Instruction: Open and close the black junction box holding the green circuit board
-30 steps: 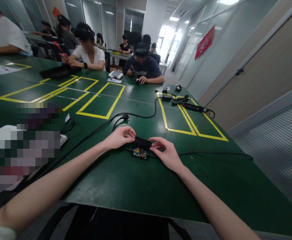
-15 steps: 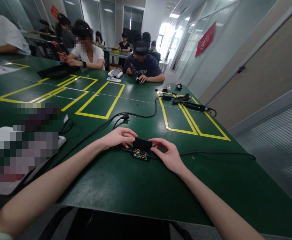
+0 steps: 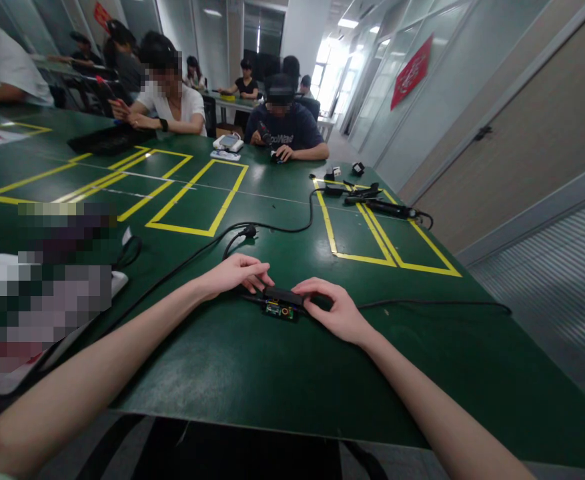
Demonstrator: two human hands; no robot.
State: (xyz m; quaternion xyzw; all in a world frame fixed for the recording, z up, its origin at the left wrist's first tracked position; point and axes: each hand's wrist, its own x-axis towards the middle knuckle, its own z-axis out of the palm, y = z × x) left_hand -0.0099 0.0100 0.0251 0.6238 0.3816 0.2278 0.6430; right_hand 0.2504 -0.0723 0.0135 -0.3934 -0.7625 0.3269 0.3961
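On the green table in front of me lies a small open black case with a green circuit board [image 3: 278, 309] inside, copper-coloured coil parts showing. A black case cover [image 3: 283, 296] is tilted over the board's far side, leaving the near part of the board visible. My right hand [image 3: 335, 308] pinches the cover's right end between thumb and fingers. At the left end is my left hand [image 3: 239, 275], its fingers apart and just off the cover. A black cable [image 3: 422, 305] leads away to the right from the case, and another lead enters from the left, partly under my left hand.
A plug [image 3: 248, 231] and a long cord lie beyond my left hand. Black tools [image 3: 382, 208] rest across yellow tape rectangles at the far right. A blurred-out pale item [image 3: 47, 320] sits at my left. Several people work across the table; the near edge runs below my arms.
The cover has come down from a more upright position to lie lower over the board. My left fingers have let go of its left end; my right hand stays on it.
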